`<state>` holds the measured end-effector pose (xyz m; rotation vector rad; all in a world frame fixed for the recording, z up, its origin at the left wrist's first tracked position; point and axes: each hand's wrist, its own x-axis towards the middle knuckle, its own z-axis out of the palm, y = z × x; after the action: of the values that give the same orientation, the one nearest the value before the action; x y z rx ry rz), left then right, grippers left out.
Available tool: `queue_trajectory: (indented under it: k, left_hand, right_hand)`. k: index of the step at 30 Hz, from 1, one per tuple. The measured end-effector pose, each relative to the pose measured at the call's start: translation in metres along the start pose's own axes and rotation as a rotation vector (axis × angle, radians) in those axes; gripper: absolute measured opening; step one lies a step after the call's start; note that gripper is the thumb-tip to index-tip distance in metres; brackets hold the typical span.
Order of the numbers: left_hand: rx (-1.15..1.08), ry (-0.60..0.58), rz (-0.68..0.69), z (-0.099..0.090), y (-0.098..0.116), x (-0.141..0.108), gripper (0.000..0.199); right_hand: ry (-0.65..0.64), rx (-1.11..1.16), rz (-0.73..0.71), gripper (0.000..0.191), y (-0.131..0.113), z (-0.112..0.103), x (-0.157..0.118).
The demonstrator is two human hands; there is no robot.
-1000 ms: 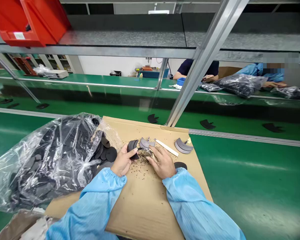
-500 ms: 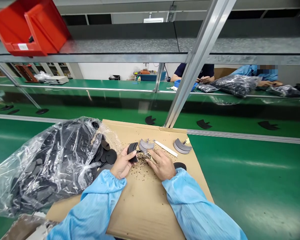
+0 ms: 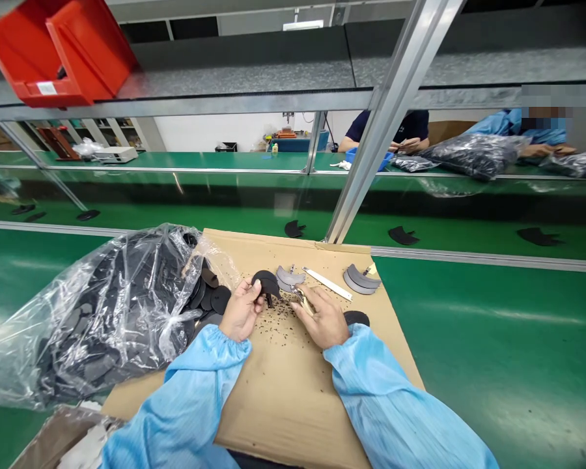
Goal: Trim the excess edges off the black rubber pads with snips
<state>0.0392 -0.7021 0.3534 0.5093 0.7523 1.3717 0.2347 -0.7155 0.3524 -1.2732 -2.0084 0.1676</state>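
Observation:
My left hand [image 3: 244, 309] pinches a black curved rubber-like part [image 3: 265, 284], held above a sheet of cardboard [image 3: 283, 417]. A short dark stem points down from this part. My right hand [image 3: 325, 316] is closed around small metal cutting pliers [image 3: 303, 299], whose jaws are apart from the black part. Just beyond lies a grey curved piece [image 3: 290, 279], and a second grey curved piece [image 3: 361, 280] rests farther right. Between them is a white flat strip [image 3: 328, 284]. Dark crumbs are scattered over the cardboard. By my right wrist, a black part [image 3: 356, 318] is half hidden.
At left, a clear plastic bag [image 3: 112, 312] spills black discs onto the cardboard. Behind stands a metal post [image 3: 371, 156]. Several black parts lie on the green belt [image 3: 224, 221]. A red bin [image 3: 78, 58] sits on the shelf above. Two people work across the line.
My left hand has turned the black part so its stem points down instead of toward the pliers. The pliers have come away from it. The view has shifted slightly.

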Motion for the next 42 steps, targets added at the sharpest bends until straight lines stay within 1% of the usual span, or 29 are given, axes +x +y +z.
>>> queue_trajectory:
  k: [3, 6, 8, 10, 14, 18, 22, 27, 33, 36, 39, 42]
  left_hand:
    - [-0.097, -0.046, -0.092, 0.000, 0.003, -0.001, 0.045]
    - [-0.089, -0.021, -0.211, 0.001, 0.005, -0.003, 0.029]
    - [-0.106, -0.001, -0.261, 0.001, 0.006, -0.002, 0.019]
    - [-0.140, -0.029, -0.295, 0.001, 0.006, -0.002, 0.012]
    - [-0.152, -0.097, -0.344, 0.000, 0.006, -0.001, 0.011]
    - [-0.099, -0.118, -0.332, 0.001, 0.005, -0.003, 0.016]
    - [-0.008, -0.099, -0.322, 0.004, 0.005, -0.005, 0.025]
    - [0.038, -0.091, -0.315, 0.005, 0.004, -0.005, 0.029]
    - [0.060, -0.074, -0.240, 0.003, 0.000, -0.005, 0.036]
    - [0.080, -0.052, -0.215, 0.004, -0.002, -0.007, 0.034]
    - [0.082, -0.034, -0.186, 0.006, -0.001, -0.007, 0.030]
    - [0.026, 0.029, -0.081, 0.005, 0.001, -0.004, 0.028]
  right_hand:
    - [-0.019, -0.026, -0.039, 0.038, -0.005, 0.002, -0.003]
    - [-0.055, -0.059, -0.085, 0.036, -0.014, 0.003, -0.004]
    - [-0.102, -0.107, -0.113, 0.036, -0.021, 0.001, -0.004]
    - [-0.169, -0.158, -0.128, 0.036, -0.027, 0.000, -0.003]
    - [-0.288, -0.227, -0.106, 0.040, -0.035, -0.003, -0.002]
    - [-0.339, -0.246, -0.082, 0.042, -0.037, -0.004, -0.002]
    - [-0.362, -0.237, -0.078, 0.042, -0.036, -0.004, -0.002]
    - [-0.392, -0.237, -0.065, 0.039, -0.038, -0.005, -0.002]
    - [-0.439, -0.267, -0.028, 0.034, -0.039, -0.005, -0.002]
    - [-0.466, -0.284, -0.017, 0.034, -0.040, -0.004, -0.004]
    - [-0.449, -0.257, 0.008, 0.035, -0.040, -0.002, -0.006]
    - [-0.391, -0.251, 0.075, 0.036, -0.037, -0.001, -0.006]
